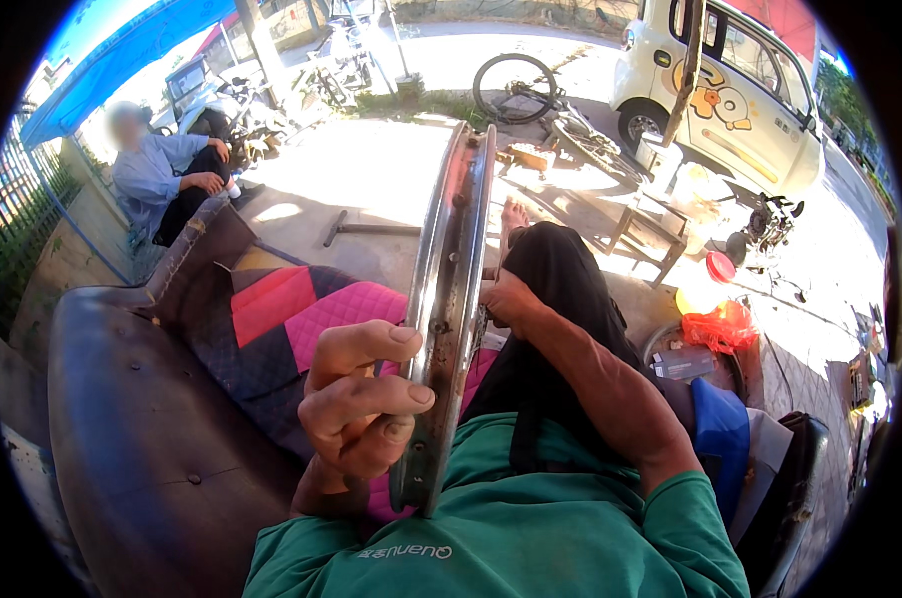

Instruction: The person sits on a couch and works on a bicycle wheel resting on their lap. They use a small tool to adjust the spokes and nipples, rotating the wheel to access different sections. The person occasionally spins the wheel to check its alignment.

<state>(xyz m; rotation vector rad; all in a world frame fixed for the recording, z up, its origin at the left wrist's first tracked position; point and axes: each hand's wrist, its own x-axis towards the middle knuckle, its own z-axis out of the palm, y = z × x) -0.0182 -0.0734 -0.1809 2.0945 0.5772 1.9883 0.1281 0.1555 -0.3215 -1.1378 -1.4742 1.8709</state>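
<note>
A worn metal wheel rim stands nearly upright before me, seen edge-on, with small holes and rusty patches along its channel. My left hand is at its lower left side, fingers curled and their tips against the rim's edge. On the far right side of the rim is my right hand, closed; the rim covers its fingertips, and what they grip does not show clearly. My right forearm crosses over my dark-trousered leg.
I sit on a brown couch with a pink quilted pad. Someone in light blue sits at left. Ahead lie a bicycle and a T-shaped tool. At right are a wooden stool, red bag and white van.
</note>
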